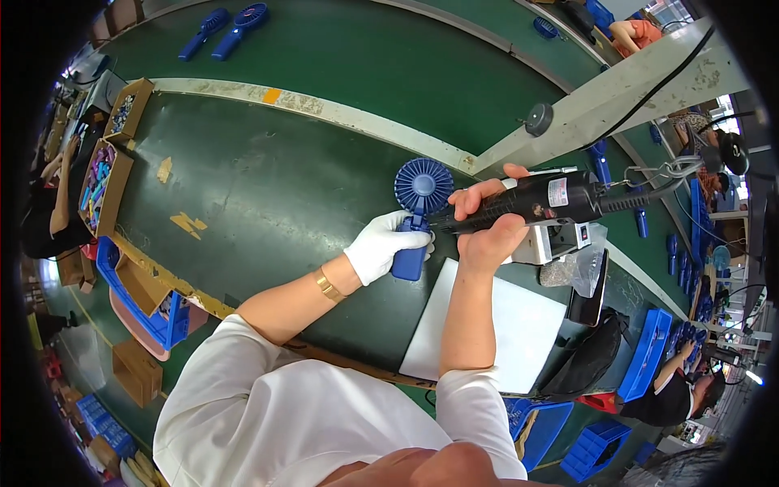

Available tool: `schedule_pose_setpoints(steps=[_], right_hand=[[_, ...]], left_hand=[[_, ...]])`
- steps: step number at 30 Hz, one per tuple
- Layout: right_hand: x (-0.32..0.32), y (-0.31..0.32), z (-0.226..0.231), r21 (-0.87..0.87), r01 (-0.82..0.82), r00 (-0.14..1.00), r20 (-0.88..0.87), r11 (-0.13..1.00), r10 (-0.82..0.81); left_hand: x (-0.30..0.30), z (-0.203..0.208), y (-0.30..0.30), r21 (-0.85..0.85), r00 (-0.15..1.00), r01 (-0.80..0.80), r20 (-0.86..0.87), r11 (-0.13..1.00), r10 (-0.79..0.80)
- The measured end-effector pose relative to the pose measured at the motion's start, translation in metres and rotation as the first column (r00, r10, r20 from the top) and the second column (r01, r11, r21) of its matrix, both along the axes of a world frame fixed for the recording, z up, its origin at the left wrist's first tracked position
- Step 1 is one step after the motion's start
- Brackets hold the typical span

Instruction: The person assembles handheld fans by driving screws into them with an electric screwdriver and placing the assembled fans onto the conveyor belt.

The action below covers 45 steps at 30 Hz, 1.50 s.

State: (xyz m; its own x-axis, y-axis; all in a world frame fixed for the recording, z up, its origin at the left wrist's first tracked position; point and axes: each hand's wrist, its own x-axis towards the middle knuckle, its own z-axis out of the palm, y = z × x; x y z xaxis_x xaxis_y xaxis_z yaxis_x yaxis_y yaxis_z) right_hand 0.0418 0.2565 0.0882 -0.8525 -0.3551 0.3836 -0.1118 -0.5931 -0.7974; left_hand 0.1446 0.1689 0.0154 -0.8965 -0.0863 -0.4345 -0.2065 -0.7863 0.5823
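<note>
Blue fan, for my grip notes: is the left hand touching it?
Touching: the head view shows the left hand gripping the blue fan's handle.

The dark green, scuffed table [268,187] spreads out beneath both hands. Well to the left of the left hand [377,247], two torn tape scraps [189,226] stick to its top, and farther left an open cardboard box [122,188] of colourful small pieces stands at the edge, with a smaller box [140,107] beyond it. Nearer the body than the right hand [491,223] lies a flat white sheet [519,321], passing under that forearm. To the right of the right hand are a clear plastic bag [590,264] and, closer in, a black bag [588,357].
</note>
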Motion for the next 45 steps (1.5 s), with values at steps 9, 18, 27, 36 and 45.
schedule_pose_setpoints(steps=[9, 18, 27, 36, 45], right_hand=[[0.0, -0.012, -0.011, 0.118, 0.039, 0.998, -0.062, 0.992, -0.032], [0.014, -0.011, -0.035, 0.188, -0.174, 0.967, -0.151, 0.967, 0.203], [0.013, -0.017, -0.03, 0.263, 0.001, 0.968, -0.241, 0.965, 0.064], [-0.004, 0.022, 0.019, 0.182, 0.385, 0.847, -0.459, 0.905, -0.268], [-0.011, 0.023, 0.01, 0.241, 0.304, 0.917, -0.338, 0.922, -0.214]], left_hand=[[0.001, 0.0, -0.005, 0.034, 0.999, -0.034, 0.0, 0.999, 0.034], [0.007, 0.002, 0.001, -0.097, 0.999, -0.041, -0.034, 0.994, 0.038], [0.007, 0.002, 0.007, -0.145, 0.996, -0.088, -0.008, 0.986, 0.088], [0.007, 0.004, 0.004, -0.159, 0.999, -0.031, -0.038, 0.987, 0.025], [0.01, 0.007, 0.01, -0.112, 0.996, 0.011, -0.091, 0.994, -0.021]])
